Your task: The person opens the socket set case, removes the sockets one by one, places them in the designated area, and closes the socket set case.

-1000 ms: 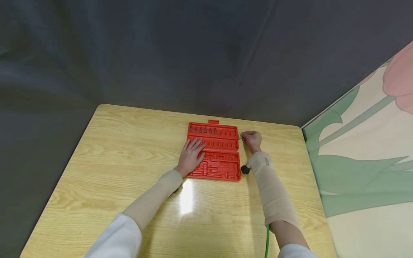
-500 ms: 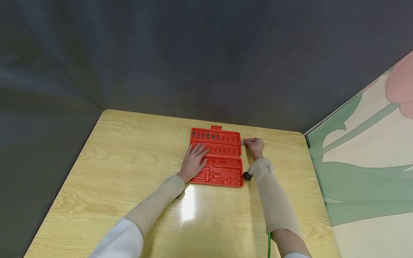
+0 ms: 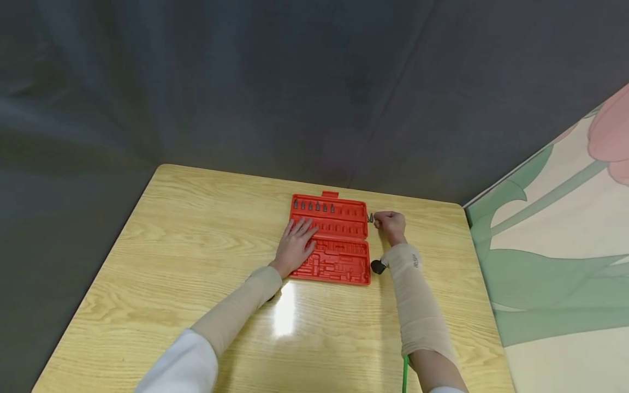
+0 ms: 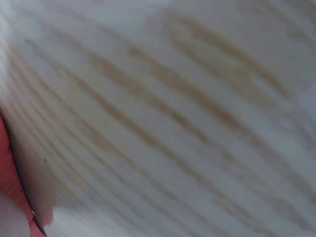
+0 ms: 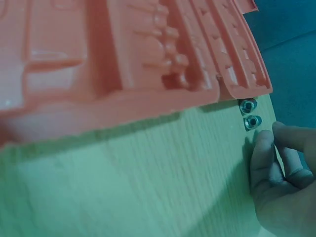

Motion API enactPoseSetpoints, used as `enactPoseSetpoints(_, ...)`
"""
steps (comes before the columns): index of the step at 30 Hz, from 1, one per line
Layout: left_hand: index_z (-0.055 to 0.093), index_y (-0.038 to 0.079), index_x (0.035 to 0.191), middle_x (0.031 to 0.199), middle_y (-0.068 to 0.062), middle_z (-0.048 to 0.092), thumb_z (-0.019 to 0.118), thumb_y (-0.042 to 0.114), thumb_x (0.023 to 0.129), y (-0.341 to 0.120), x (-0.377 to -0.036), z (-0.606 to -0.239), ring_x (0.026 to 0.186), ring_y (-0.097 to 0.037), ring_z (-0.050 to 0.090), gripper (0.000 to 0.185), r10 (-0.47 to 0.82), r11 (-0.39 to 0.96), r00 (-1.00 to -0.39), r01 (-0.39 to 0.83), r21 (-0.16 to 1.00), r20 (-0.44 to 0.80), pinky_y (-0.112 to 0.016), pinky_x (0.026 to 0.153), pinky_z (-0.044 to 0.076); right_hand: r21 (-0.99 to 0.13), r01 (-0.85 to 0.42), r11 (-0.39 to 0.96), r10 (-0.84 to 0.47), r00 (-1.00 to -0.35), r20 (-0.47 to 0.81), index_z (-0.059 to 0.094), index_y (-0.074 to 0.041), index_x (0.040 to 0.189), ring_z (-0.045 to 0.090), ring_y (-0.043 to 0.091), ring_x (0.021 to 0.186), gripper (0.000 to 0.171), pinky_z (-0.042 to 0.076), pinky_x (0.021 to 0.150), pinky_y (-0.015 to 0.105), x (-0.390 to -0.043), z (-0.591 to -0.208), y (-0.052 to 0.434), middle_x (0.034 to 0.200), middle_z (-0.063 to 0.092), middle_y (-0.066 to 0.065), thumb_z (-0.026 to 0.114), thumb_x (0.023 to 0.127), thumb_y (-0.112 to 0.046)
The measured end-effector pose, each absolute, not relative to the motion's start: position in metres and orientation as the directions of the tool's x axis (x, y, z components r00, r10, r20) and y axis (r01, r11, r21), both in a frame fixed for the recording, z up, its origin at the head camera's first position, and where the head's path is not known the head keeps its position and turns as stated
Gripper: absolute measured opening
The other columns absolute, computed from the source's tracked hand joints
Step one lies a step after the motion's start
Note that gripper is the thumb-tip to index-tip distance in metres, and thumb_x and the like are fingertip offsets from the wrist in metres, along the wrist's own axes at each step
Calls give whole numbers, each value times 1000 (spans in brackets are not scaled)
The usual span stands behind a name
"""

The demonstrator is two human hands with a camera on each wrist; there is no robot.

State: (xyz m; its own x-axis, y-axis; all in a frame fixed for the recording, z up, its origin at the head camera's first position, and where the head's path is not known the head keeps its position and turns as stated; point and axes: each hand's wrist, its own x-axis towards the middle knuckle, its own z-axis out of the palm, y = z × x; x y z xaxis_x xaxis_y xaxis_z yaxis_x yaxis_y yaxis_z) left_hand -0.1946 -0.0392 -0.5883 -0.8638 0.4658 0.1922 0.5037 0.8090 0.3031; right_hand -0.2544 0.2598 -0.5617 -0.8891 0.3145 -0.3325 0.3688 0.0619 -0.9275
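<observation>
An unfolded red plastic tool case [image 3: 339,262] lies on the table. Its far half carries several dark bit sockets [image 3: 317,207] in a row at the left; the slots to their right are bare. My left hand [image 3: 295,246] rests with spread fingers on the case's left side. Beside the case's far right edge, two more bit sockets [image 3: 371,218] lie side by side on the wood. In the right wrist view, the square hole of the nearer bit socket [image 5: 253,122] faces me. Just right of it is my right hand [image 3: 390,224], thumb and fingers loosely bent, nothing between them.
The light wooden table [image 3: 206,229] reaches a dark curtain [image 3: 275,98] at the back. A wall with a painted flower [image 3: 560,273] borders its right side. A black wrist camera [image 3: 378,267] and a green cable [image 3: 405,374] are on my right arm.
My right fingers pinched a bit socket by the case's right edge; they have let it go next to the other one and drawn slightly right. My left hand stays on the case.
</observation>
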Motion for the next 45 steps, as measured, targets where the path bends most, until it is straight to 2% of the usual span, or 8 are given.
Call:
enactPoseSetpoints(11, 54, 15, 139, 148, -9, 43, 54, 30, 99, -38, -199, -587, 140, -27, 31, 43, 458, 808, -861, 507, 299, 222, -47, 116, 14, -939, 345, -3, 321, -889, -327, 60, 20, 109, 63, 9, 58, 23, 56, 59, 23, -260, -564, 263, 73, 67, 10, 58, 91, 6)
enactPoseSetpoints(18, 54, 15, 139, 148, -9, 42, 54, 31, 99, -37, -192, -589, 140, -28, 31, 44, 469, 808, -863, 505, 303, 186, -48, 116, 16, -922, 378, 88, 304, -891, -337, 61, 17, 107, 61, 8, 57, 21, 53, 57, 21, -253, -567, 266, 70, 65, 7, 58, 92, 2)
enactPoseSetpoints(25, 55, 15, 139, 147, -9, 43, 54, 31, 99, -36, -195, -589, 140, -27, 32, 43, 468, 806, -857, 513, 294, 214, -47, 116, 15, -928, 323, 184, 259, -927, -271, 61, 11, 104, 57, 11, 60, 18, 48, 58, 25, -260, -554, 250, 75, 63, 8, 58, 94, -3)
enactPoseSetpoints(30, 54, 16, 139, 147, -9, 43, 54, 31, 99, -39, -197, -588, 140, -27, 31, 43, 464, 813, -861, 507, 287, 207, -46, 116, 15, -903, 279, 326, 175, -957, -233, 64, 5, 107, 58, 16, 67, 20, 49, 61, 28, -276, -539, 211, 87, 63, 14, 58, 95, -10)
enactPoseSetpoints(34, 54, 15, 140, 148, -10, 41, 54, 29, 99, -42, -197, -586, 141, -27, 30, 44, 460, 812, -863, 504, 295, 208, -47, 116, 14, -880, 228, 417, 6, -969, -248, 64, 7, 117, 62, 26, 82, 29, 52, 71, 32, -282, -534, 182, 103, 64, 23, 54, 99, -13)
enactPoseSetpoints(37, 53, 15, 140, 149, -10, 40, 54, 30, 99, -43, -197, -584, 141, -27, 30, 44, 457, 815, -867, 498, 297, 199, -47, 116, 13, -855, 221, 469, -71, -956, -286, 64, 6, 121, 61, 30, 95, 31, 52, 82, 38, -283, -534, 169, 116, 63, 23, 52, 101, -14)
enactPoseSetpoints(41, 52, 15, 141, 149, -10, 40, 54, 30, 99, -46, -195, -579, 141, -27, 30, 44, 454, 820, -873, 488, 299, 179, -46, 117, 12, -835, 237, 496, -78, -946, -314, 65, 5, 121, 57, 32, 106, 30, 48, 90, 43, -283, -529, 160, 127, 59, 20, 51, 101, -13)
enactPoseSetpoints(45, 52, 14, 141, 149, -11, 40, 53, 30, 99, -49, -195, -575, 141, -27, 30, 44, 463, 813, -868, 496, 304, 178, -46, 117, 12, -840, 249, 482, -92, -939, -331, 63, 8, 121, 54, 32, 112, 31, 45, 94, 42, -283, -525, 155, 130, 56, 21, 49, 101, -10)
